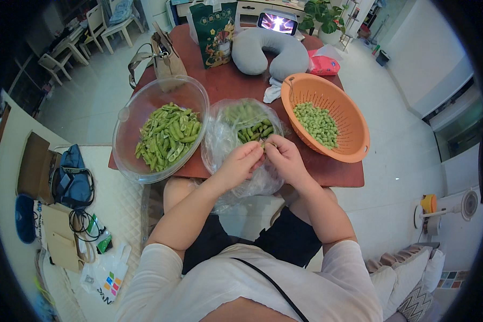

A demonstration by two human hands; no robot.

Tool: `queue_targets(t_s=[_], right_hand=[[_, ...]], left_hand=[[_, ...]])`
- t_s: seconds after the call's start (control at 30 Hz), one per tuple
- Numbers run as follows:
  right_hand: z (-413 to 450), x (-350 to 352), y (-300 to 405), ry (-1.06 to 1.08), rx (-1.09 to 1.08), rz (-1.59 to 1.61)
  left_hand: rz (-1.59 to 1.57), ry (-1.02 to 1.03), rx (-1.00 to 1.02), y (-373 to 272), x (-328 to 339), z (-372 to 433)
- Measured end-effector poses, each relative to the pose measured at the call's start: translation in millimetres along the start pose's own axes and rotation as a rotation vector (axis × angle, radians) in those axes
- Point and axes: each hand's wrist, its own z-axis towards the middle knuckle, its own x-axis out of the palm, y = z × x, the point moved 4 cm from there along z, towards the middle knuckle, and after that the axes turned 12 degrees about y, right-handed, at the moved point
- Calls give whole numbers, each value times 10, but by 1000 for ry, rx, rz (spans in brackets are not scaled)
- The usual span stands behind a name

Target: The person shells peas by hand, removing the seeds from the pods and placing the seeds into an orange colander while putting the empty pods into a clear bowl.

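My left hand (pixel 244 159) and my right hand (pixel 283 157) meet over the near edge of a clear plastic bag (pixel 221 149) of green soybean pods (pixel 255 128). Between their fingertips is a small green pod, mostly hidden by the fingers. To the left, a translucent plastic basin (pixel 122 133) holds a heap of green pods (pixel 169 137), some split and flat. On the right, a tilted orange plastic colander (pixel 356 126) contains shelled green beans (pixel 316 125).
The red-brown table (pixel 221 86) also bears a beige handbag (pixel 169 60), a green paper bag (pixel 214 36), a grey neck pillow (pixel 271 48), a lit phone (pixel 277 23), a pink tissue pack (pixel 324 64) and a crumpled white tissue (pixel 273 91).
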Motion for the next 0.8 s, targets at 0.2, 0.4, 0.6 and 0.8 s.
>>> queue_targets(t_s=[0.2, 0.4, 0.6, 0.8], right_hand=[[74, 57, 114, -53, -97, -223], [296, 135, 516, -70, -316, -618], [857, 679, 1108, -92, -758, -697], [942, 890, 1044, 118, -642, -854]], left_hand=[[-485, 19, -9, 29, -110, 5], [-724, -168, 56, 57, -136, 45], [-524, -31, 69, 111, -127, 6], [-402, -52, 83, 14, -66, -6]])
